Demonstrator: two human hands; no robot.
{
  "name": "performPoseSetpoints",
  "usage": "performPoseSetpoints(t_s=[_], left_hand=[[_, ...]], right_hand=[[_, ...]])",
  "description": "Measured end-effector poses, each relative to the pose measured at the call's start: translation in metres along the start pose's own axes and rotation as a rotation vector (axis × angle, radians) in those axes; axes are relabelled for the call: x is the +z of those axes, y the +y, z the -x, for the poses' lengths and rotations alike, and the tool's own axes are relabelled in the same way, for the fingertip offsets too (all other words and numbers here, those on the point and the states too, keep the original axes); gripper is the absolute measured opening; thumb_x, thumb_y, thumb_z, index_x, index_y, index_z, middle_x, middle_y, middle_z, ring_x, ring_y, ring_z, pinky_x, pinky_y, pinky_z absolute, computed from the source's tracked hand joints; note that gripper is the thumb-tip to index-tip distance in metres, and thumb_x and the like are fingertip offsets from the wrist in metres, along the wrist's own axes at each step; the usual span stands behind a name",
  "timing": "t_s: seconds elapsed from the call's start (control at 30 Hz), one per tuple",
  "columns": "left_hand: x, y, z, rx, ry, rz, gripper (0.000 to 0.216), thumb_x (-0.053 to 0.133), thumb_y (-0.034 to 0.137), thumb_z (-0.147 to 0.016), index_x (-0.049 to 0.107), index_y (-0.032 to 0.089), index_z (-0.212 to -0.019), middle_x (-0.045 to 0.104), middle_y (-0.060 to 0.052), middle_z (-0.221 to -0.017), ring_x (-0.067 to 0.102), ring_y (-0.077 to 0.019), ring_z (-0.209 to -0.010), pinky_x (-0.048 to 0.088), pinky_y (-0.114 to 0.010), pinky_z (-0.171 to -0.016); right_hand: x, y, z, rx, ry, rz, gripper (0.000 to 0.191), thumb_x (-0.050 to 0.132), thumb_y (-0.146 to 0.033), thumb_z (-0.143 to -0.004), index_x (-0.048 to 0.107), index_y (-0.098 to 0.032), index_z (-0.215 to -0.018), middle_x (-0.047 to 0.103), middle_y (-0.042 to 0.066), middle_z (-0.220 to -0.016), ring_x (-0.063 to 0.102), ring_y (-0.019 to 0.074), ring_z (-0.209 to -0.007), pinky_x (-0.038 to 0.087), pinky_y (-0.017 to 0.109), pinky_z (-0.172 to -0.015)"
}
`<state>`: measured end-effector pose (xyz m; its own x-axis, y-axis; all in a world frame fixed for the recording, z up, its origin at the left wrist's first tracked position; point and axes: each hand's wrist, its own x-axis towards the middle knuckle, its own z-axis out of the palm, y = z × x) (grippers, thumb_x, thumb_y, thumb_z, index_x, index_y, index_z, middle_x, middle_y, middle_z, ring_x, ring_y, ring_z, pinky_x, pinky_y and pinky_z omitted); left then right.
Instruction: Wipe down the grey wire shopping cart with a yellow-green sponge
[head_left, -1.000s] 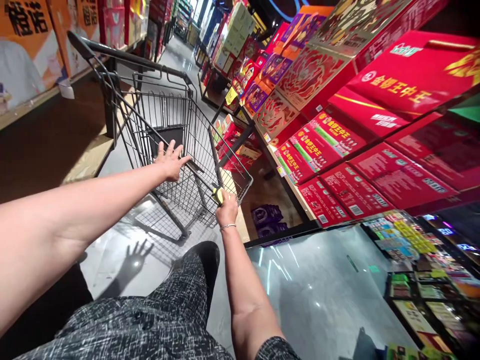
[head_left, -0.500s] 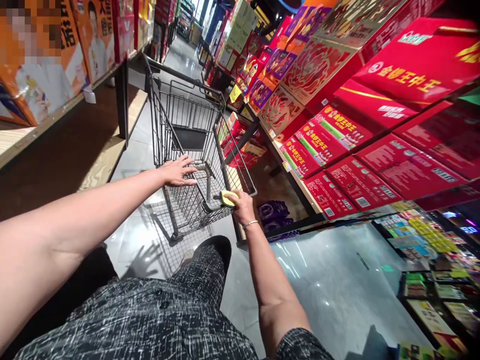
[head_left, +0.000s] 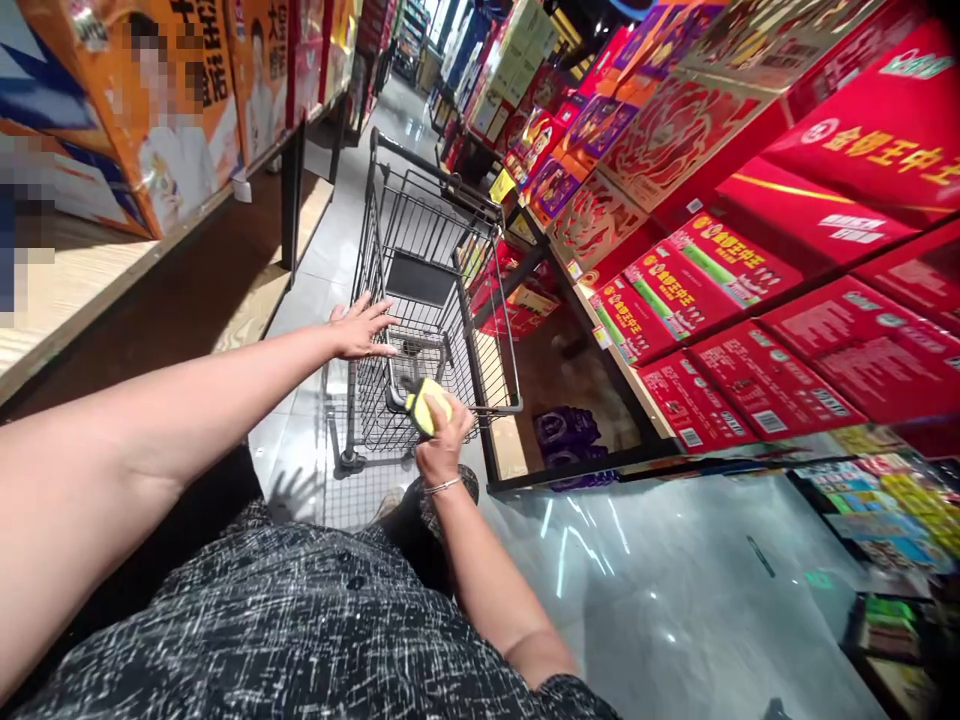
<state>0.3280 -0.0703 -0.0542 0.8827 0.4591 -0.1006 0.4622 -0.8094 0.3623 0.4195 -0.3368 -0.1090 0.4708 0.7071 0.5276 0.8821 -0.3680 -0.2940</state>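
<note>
1. Shopping cart (head_left: 427, 290): one, wire, black.
2. Hands in view: two, a left hand (head_left: 361, 328) and a right hand (head_left: 439, 450).
3. Yellow handle cap (head_left: 427, 403): one.
4. Bracelet (head_left: 442, 486): one, on the right wrist.
5. Purple packs (head_left: 566, 432) on the low shelf: two visible.
6. Red boxes (head_left: 750, 370) on the right-side shelves: many, too crowded for an exact count.

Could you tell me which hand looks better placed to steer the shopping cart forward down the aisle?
Probably the right hand: it is closed around the yellow grip at the cart's handle end. The left hand lies open, fingers spread, at the basket's near rim, not gripping.
</note>
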Motion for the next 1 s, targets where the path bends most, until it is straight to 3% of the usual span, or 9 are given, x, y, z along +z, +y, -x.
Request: performPoseSetpoints(t_s=[0.1, 0.17, 0.23, 0.3, 0.43, 0.6, 0.73, 0.87, 1.0], left_hand=[[-0.003, 0.004, 0.006, 0.039, 0.016, 0.012, 0.052, 0.045, 0.061, -0.093, 0.054, 0.037, -0.138, 0.004, 0.004, -0.167, -0.006, -0.0364, -0.152, 0.014, -0.067, -0.114], [-0.001, 0.007, 0.011, 0.130, 0.023, 0.005, 0.038, 0.041, 0.046, -0.097, 0.065, 0.034, -0.123, 0.024, 0.004, -0.163, -0.001, -0.0324, -0.153, 0.014, -0.063, -0.116], [0.002, 0.010, 0.017, 0.217, 0.019, 0.012, 0.036, 0.038, 0.036, -0.097, 0.069, 0.031, -0.114, 0.043, 0.003, -0.154, 0.008, -0.0280, -0.153, 0.015, -0.060, -0.116], [0.004, 0.011, 0.023, 0.240, 0.023, 0.043, 0.037, 0.039, 0.040, -0.096, 0.069, 0.028, -0.113, 0.050, 0.001, -0.149, 0.015, -0.0274, -0.151, 0.020, -0.058, -0.116], [0.003, 0.006, 0.029, 0.188, 0.038, 0.057, 0.041, 0.049, 0.055, -0.090, 0.069, 0.025, -0.109, 0.044, 0.000, -0.154, 0.015, -0.0308, -0.151, 0.026, -0.058, -0.115], [-0.001, -0.006, 0.031, 0.171, 0.008, 0.034, 0.040, 0.048, 0.053, -0.090, 0.067, 0.024, -0.110, 0.036, 0.001, -0.158, 0.011, -0.0292, -0.152, 0.029, -0.057, -0.115], [0.001, -0.016, 0.034, 0.135, 0.025, 0.007, 0.040, 0.044, 0.046, -0.091, 0.064, 0.024, -0.118, 0.028, 0.002, -0.162, 0.010, -0.0271, -0.152, 0.031, -0.053, -0.115], [0.001, -0.025, 0.040, 0.033, 0.003, 0.023, 0.046, 0.041, 0.044, -0.091, 0.055, 0.029, -0.133, 0.013, 0.006, -0.166, 0.014, -0.0319, -0.151, 0.031, -0.056, -0.114], [-0.004, -0.033, 0.042, -0.012, -0.014, 0.007, 0.047, 0.040, 0.040, -0.091, 0.054, 0.034, -0.135, 0.012, 0.009, -0.165, 0.013, -0.0351, -0.151, 0.031, -0.062, -0.111]], right_hand=[[0.002, -0.028, -0.008, -0.191, -0.088, -0.054, 0.058, 0.057, -0.004, -0.078, 0.065, -0.035, -0.127, 0.045, 0.006, -0.134, 0.040, 0.0249, -0.121, 0.039, 0.043, -0.104], [0.006, -0.035, -0.013, -0.255, -0.176, -0.025, 0.050, 0.058, -0.010, -0.085, 0.066, -0.039, -0.126, 0.047, 0.006, -0.133, 0.040, 0.0253, -0.121, 0.038, 0.044, -0.107], [0.013, -0.036, -0.014, -0.285, -0.278, 0.018, 0.045, 0.058, -0.015, -0.090, 0.067, -0.044, -0.124, 0.050, 0.005, -0.130, 0.041, 0.0259, -0.122, 0.037, 0.046, -0.110], [0.022, -0.036, -0.010, -0.285, -0.345, 0.046, 0.043, 0.060, -0.020, -0.092, 0.066, -0.048, -0.123, 0.053, 0.005, -0.127, 0.042, 0.0261, -0.121, 0.037, 0.047, -0.111], [0.040, -0.043, -0.001, -0.290, -0.336, 0.031, 0.040, 0.061, -0.026, -0.093, 0.064, -0.050, -0.125, 0.054, 0.006, -0.125, 0.043, 0.0262, -0.120, 0.039, 0.049, -0.111], [0.062, -0.052, 0.010, -0.394, -0.303, -0.027, 0.040, 0.056, -0.028, -0.096, 0.062, -0.050, -0.128, 0.057, 0.004, -0.124, 0.042, 0.0252, -0.119, 0.041, 0.047, -0.107], [0.086, -0.046, 0.042, -0.429, -0.538, 0.052, 0.034, 0.051, -0.030, -0.098, 0.064, -0.047, -0.125, 0.058, 0.002, -0.129, 0.045, 0.0233, -0.118, 0.046, 0.040, -0.097], [0.102, -0.040, 0.070, -0.439, -0.804, 0.143, 0.027, 0.055, -0.026, -0.096, 0.070, -0.040, -0.113, 0.065, 0.001, -0.112, 0.054, 0.0183, -0.101, 0.048, 0.031, -0.087], [0.092, -0.056, 0.050, -0.502, -0.729, 0.094, 0.031, 0.056, -0.029, -0.096, 0.065, -0.044, -0.122, 0.062, 0.001, -0.122, 0.053, 0.0189, -0.105, 0.048, 0.033, -0.090]])
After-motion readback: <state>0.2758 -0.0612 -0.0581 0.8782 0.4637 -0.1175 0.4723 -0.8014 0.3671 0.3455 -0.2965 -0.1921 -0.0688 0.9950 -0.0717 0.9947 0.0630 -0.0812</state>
